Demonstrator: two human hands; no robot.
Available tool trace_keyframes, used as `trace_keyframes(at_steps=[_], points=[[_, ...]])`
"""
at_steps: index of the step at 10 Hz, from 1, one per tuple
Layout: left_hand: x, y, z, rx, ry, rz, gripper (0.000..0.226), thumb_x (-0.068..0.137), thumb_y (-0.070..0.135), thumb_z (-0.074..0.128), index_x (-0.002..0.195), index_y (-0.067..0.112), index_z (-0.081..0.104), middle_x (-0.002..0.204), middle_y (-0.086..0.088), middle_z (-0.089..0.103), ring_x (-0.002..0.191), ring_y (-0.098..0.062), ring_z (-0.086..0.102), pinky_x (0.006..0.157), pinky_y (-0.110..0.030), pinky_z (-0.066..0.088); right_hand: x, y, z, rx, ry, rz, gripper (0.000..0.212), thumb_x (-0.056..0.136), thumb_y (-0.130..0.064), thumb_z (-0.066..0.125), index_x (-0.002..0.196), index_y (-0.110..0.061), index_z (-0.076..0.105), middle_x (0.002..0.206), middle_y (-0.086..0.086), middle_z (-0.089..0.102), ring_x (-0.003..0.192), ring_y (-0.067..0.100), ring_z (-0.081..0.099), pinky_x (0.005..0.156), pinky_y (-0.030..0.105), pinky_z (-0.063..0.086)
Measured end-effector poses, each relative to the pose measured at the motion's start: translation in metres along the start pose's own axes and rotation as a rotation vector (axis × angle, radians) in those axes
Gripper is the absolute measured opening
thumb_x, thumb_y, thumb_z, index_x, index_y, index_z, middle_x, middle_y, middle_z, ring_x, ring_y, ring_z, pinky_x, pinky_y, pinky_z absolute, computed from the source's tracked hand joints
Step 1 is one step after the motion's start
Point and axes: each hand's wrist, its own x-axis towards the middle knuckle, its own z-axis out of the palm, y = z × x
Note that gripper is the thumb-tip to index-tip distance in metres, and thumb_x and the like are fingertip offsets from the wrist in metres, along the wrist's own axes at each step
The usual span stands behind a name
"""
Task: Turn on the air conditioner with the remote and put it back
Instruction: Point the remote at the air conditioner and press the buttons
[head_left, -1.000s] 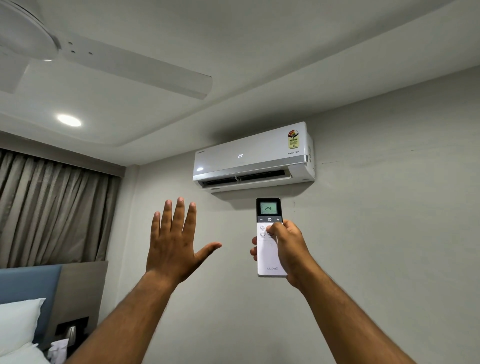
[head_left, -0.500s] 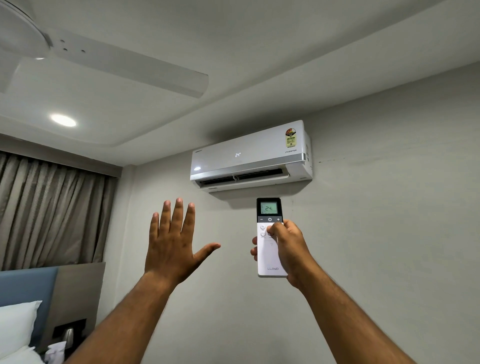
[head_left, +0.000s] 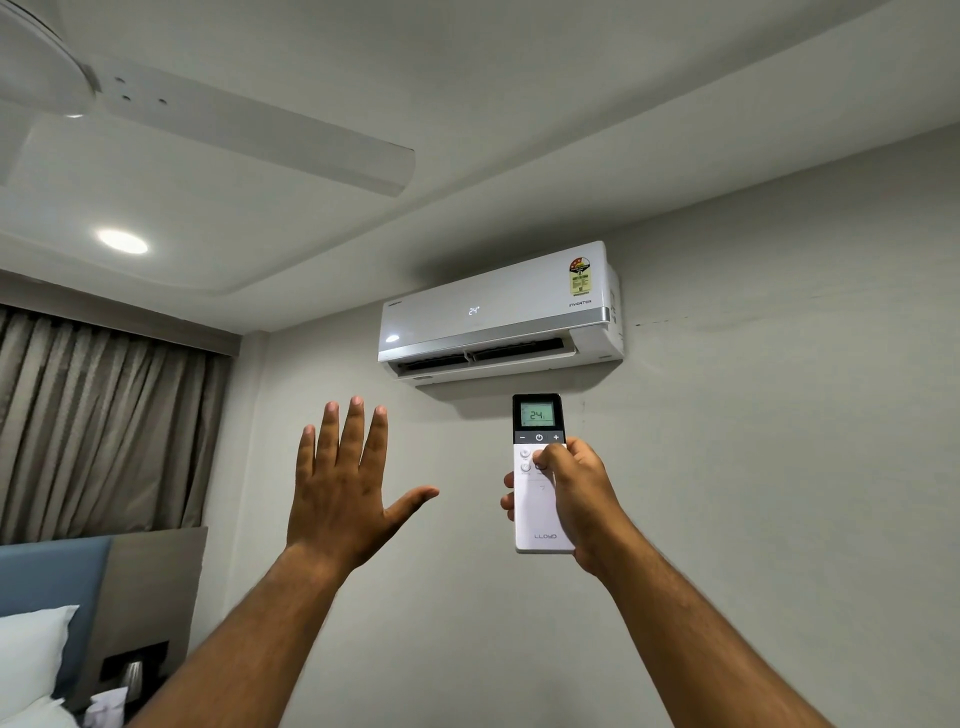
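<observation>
Right hand (head_left: 574, 499): centre of the frame, wrapped around the remote (head_left: 540, 473), thumb resting on the white button area below the dark strip.
Remote: upright, top end pointing up toward the air conditioner (head_left: 498, 314); its screen reads 24.
Air conditioner: mounted high on the wall, directly above the remote; front panel shows 24, lower flap open.
Left hand (head_left: 345, 486): left of the remote, raised, palm away, fingers spread, holding nothing.
Ceiling fan (head_left: 249, 132): upper left of the frame.
Curtain (head_left: 104, 421): left edge.
</observation>
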Motion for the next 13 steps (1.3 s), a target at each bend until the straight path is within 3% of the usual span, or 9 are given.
trace_keyframes(at_steps=[4,7,13], points=[[-0.0007,-0.0036,-0.0014,-0.004,-0.002,-0.001,0.107,0.077,0.086,0.018,0.153,0.010,0.013,0.162,-0.017,0.013,0.150,-0.037,0.006,0.120,-0.058,0.014,-0.0018,-0.0027,0.0015,0.010,-0.002,-0.012,0.013,0.092,-0.013,0.048,0.103,-0.009,0.053,0.075,0.018,0.074,0.056,0.032,0.072,0.051,0.036,0.059],[-0.0022,-0.0080,-0.0013,0.004,-0.008,-0.007,0.108,0.077,0.086,0.017,0.153,0.010,0.012,0.162,-0.017,0.012,0.150,-0.037,0.005,0.120,-0.058,0.014,0.0000,-0.0010,0.0038,-0.017,-0.005,-0.001,0.015,0.092,-0.015,0.049,0.106,-0.011,0.053,0.084,0.021,0.074,0.059,0.032,0.073,0.055,0.037,0.059],[-0.0046,-0.0091,0.0021,0.006,-0.014,-0.014,0.108,0.077,0.086,0.017,0.153,0.011,0.012,0.162,-0.017,0.012,0.150,-0.037,0.006,0.119,-0.058,0.015,-0.0005,0.0052,0.0028,-0.038,0.010,0.024,0.016,0.092,-0.014,0.047,0.107,-0.012,0.055,0.080,0.020,0.074,0.057,0.033,0.073,0.053,0.036,0.058]])
